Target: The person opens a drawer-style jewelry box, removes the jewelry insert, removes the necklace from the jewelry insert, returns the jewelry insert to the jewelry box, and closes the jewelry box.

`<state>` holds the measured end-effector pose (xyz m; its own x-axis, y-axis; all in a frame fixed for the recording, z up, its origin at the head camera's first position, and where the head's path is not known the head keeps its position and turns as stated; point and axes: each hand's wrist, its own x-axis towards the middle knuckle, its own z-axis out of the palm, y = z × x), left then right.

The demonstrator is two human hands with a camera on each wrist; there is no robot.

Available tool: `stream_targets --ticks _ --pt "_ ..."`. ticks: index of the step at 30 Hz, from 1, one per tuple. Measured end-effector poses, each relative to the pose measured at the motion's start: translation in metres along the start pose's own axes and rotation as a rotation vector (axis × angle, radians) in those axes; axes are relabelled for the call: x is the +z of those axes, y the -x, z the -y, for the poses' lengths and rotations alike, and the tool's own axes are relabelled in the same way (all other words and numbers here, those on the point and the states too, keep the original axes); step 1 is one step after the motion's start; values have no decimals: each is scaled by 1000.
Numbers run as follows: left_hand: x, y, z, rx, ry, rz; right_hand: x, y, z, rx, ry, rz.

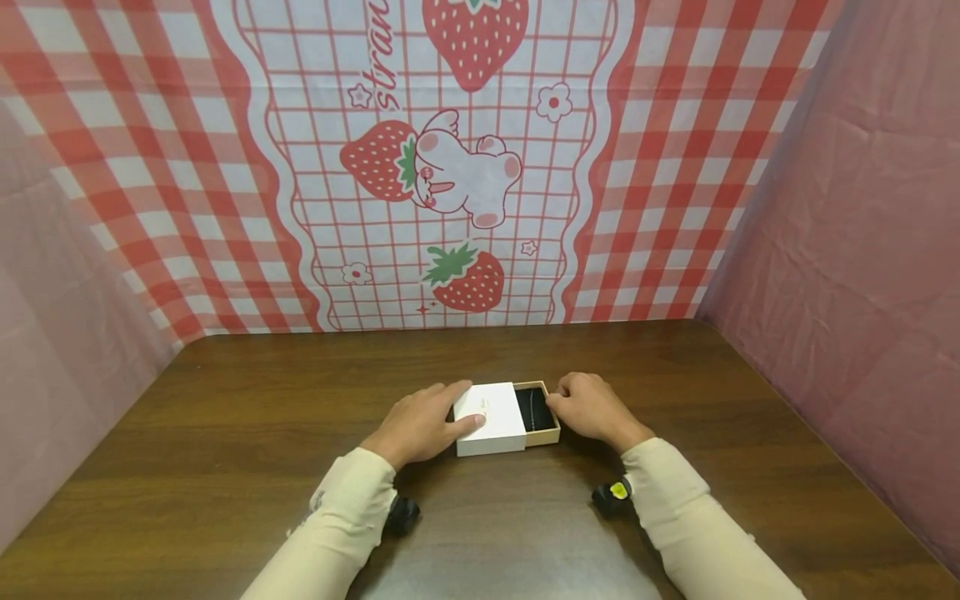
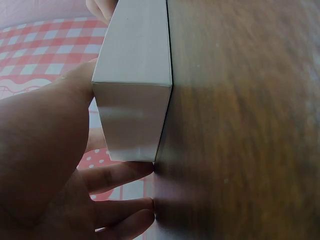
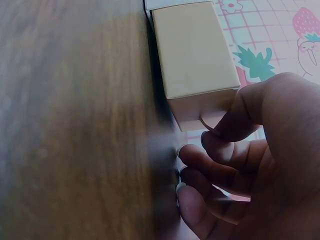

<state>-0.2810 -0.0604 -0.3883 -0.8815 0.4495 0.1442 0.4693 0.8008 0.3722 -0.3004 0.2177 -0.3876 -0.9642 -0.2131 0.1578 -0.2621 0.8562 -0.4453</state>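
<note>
Although small gold lettering sits on top of the white box cover, it is too small to read; beyond the cover, sideways print on the strawberry-patterned cloth shows "stra" before running out of view. The left hand grips the cover at its left end, thumb on top and fingers spread round the far side. Out of the cover's right end juts the tan drawer, partly pulled, holding a black pad with a thin chain across it. At the drawer's outer end the right hand pinches a small ribbon tab between thumb and forefinger, its other fingers curled beneath. The cover hides the drawer's left part. Under the cover lies the wooden table; nearer the person than the cover, a black wrist device sits beside each cream sleeve, and pink cloth hangs well to its right.
</note>
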Motion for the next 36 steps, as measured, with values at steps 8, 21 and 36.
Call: stream_targets --ticks 8,21,36 --pt "1 0 2 9 0 -12 1 0 -1 -3 1 -12" --pt "1 0 1 5 7 -9 1 -1 -1 2 12 -18" --pt "0 0 0 5 -5 -9 2 -1 -3 20 9 -14"
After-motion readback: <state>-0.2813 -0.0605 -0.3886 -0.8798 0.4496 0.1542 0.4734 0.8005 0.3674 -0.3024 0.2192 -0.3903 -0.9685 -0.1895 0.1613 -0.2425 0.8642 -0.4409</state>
